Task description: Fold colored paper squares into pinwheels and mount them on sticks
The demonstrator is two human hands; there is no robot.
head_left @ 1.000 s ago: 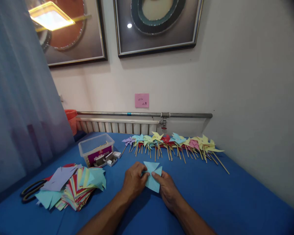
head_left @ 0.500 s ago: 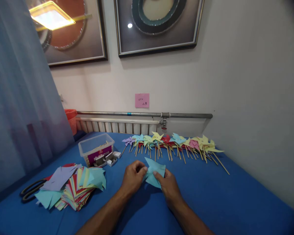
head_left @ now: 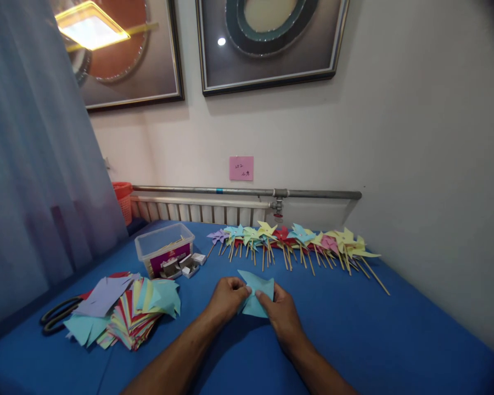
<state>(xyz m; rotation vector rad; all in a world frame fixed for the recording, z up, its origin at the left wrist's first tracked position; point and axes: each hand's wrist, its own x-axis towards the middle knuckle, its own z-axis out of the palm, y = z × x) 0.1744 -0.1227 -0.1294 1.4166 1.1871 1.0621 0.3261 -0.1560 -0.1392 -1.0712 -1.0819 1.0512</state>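
Between my hands, above the blue tabletop, is a light-blue paper pinwheel with some corners folded toward its middle. My left hand is closed, thumb and fingers pinching the paper near its centre. My right hand grips the right side, its thumb pressed on the front close to the middle and its fingers behind. The fingers behind the paper are hidden. On the left lies a fanned stack of cut coloured paper, with a purple sheet on top.
Scissors with dark handles lie left of the papers. A clear plastic box holds sticks, with small open boxes beside it. Finished pinwheels on sticks line the back edge. A pipe runs along the wall behind.
My left thumb has moved in closer to the pinwheel's centre, and a further part of the paper is folded in. The view has shifted slightly.
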